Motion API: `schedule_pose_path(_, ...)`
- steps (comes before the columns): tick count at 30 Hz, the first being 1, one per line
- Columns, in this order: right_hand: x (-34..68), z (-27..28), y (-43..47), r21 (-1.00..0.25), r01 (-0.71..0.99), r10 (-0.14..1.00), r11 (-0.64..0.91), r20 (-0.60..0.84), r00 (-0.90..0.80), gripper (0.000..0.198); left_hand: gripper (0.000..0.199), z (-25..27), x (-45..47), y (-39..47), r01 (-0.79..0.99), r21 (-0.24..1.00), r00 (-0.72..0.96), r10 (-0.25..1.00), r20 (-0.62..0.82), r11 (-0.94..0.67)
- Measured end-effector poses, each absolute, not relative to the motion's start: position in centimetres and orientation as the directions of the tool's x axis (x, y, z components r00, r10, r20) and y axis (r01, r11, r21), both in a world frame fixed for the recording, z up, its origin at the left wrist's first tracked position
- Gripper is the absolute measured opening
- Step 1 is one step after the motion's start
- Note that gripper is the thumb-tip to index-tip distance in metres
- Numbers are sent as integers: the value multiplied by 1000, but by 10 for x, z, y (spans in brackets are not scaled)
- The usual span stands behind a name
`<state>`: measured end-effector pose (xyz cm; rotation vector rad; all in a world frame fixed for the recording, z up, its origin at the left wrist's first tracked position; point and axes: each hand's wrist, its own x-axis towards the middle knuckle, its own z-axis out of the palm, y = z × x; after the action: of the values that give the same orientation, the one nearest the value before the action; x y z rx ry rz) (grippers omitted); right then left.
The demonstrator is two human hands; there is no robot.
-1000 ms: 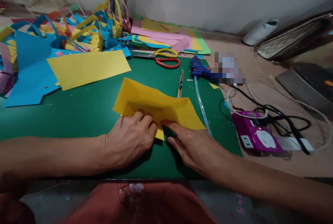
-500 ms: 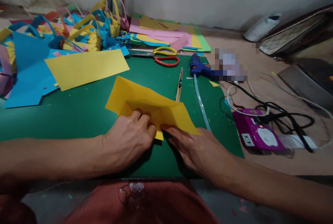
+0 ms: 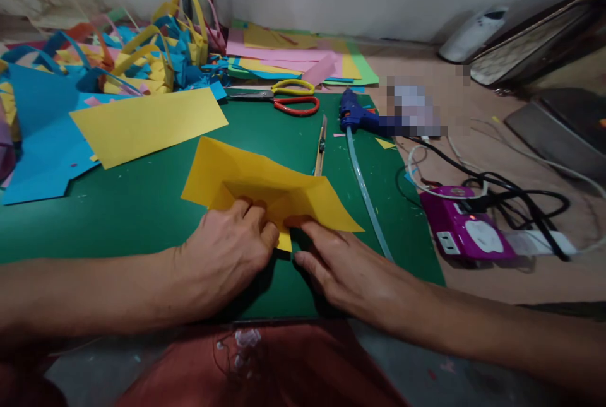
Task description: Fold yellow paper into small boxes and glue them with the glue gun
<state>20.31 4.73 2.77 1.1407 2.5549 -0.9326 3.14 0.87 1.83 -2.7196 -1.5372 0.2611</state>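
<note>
A folded sheet of yellow paper (image 3: 255, 173) lies tilted on the green cutting mat (image 3: 118, 218), its far part standing up in creased flaps. My left hand (image 3: 237, 236) presses on the near part of the paper with curled fingers, and its fingertips are hidden in the fold. My right hand (image 3: 341, 255) reaches in from the right, its fingers stretched along the paper's near right edge. Its thumb stands apart from them, with nothing gripped between. Just beyond the paper lies a box cutter (image 3: 320, 148).
Scissors (image 3: 288, 98), a blue glue gun (image 3: 360, 118) and a flat yellow sheet (image 3: 151, 126) lie behind the paper. Paper baskets (image 3: 142, 60) crowd the back left. Coloured sheets (image 3: 284, 50) are stacked by the wall. A purple power strip (image 3: 466, 224) with tangled cords sits right.
My right thumb has come away from the paper, opening a gap below the fingers. My left hand stays pressed on the paper. The whole view has shifted slightly.
</note>
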Motion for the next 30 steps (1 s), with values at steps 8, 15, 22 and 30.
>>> schedule_pose_path(8,204,27,46,-486,715,589,502,-414,-694,25,11,17,30,12,855,-109,503,861,-69,-508)
schedule_pose_path(15,206,21,46,-506,676,597,536,-339,-727,27,11,17,31,18,862,-142,489,872,-22,-487)
schedule_pose_path(22,203,20,44,-474,699,614,537,-349,-708,31,12,15,32,23,873,-136,472,881,-2,-468)
schedule_pose_path(30,203,20,41,-443,745,640,498,-393,-661,27,17,17,33,26,905,-127,402,914,-65,-407)
